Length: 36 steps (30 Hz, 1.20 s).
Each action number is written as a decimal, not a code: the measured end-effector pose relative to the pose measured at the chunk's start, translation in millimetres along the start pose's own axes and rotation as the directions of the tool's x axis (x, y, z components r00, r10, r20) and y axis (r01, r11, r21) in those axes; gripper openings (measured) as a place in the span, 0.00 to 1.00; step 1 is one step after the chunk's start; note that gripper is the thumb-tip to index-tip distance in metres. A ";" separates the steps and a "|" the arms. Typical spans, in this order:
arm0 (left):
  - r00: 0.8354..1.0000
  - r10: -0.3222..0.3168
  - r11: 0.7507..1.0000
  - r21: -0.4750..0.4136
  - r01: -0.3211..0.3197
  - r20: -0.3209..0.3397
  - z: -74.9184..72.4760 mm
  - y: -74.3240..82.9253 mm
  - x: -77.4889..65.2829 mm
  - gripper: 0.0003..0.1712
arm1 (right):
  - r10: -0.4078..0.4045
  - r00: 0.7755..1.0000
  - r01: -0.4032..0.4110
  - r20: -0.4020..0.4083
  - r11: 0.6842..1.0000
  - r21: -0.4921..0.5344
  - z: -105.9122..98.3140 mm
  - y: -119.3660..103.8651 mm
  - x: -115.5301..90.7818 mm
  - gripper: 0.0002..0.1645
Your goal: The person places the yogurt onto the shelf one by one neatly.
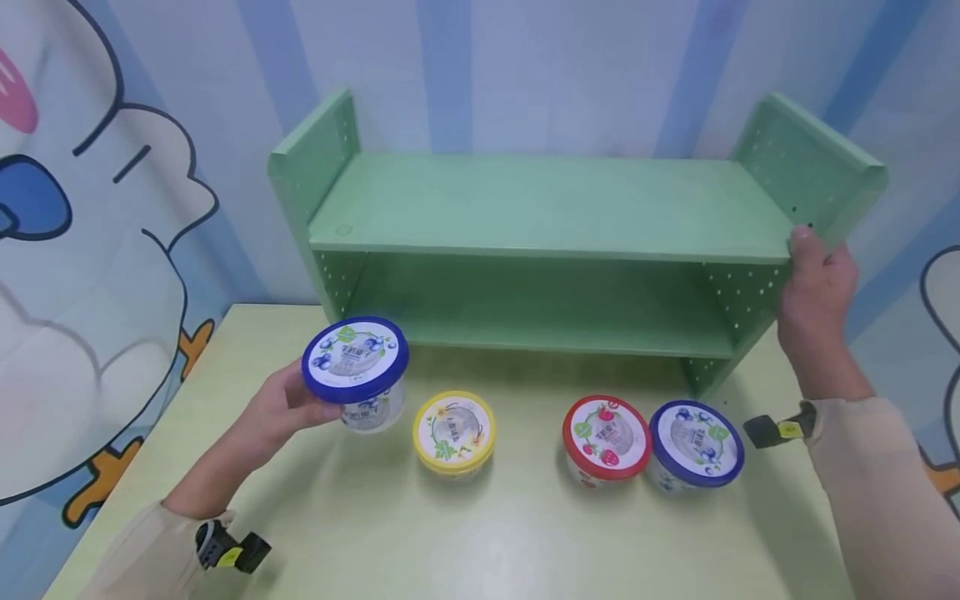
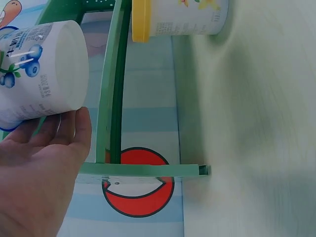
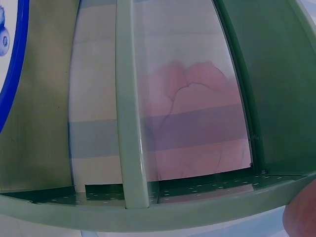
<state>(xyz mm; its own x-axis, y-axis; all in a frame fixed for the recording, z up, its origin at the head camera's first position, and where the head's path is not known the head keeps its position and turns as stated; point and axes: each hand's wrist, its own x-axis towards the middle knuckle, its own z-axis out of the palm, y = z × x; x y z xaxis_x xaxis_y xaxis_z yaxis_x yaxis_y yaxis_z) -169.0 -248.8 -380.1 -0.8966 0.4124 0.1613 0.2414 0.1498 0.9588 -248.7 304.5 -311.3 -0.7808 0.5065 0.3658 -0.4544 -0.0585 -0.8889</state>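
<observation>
My left hand [image 1: 281, 410] grips a white tub with a blue lid and blueberry print [image 1: 356, 364], raised above the table at the shelf's left front. In the left wrist view the tub [image 2: 42, 71] shows its pale base, fingers beneath its side. My right hand [image 1: 819, 304] holds the right side panel of the green two-tier shelf [image 1: 555, 208], thumb at the upper board's corner. On the table stand a yellow-lidded tub [image 1: 454, 433], a red-lidded strawberry tub [image 1: 607, 438] and another blue-lidded blueberry tub [image 1: 697, 444], the last two side by side.
The pale yellow-green table [image 1: 525, 542] runs under the shelf and tubs. Behind it hangs a striped blue backdrop [image 1: 510, 75] with cartoon figures. The shelf's raised side panels [image 1: 318, 158] border its upper board, and a lower board [image 1: 540, 304] sits beneath.
</observation>
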 end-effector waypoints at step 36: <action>0.994 0.098 0.995 -0.022 -0.099 -0.043 21.4 44.1 8.3 0.35 | 0.006 1.000 -0.007 -0.007 0.999 -0.046 -1.1 0.9 -0.8 0.12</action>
<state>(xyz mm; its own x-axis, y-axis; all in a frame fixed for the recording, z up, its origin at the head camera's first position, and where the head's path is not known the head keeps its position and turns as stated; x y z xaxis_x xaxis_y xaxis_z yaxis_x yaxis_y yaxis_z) -157.8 -219.6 -341.5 -0.8837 0.3862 0.2643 0.3207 0.0887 0.9430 -248.0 305.0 -312.6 -0.7804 0.5125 0.3581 -0.4290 -0.0223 -0.9030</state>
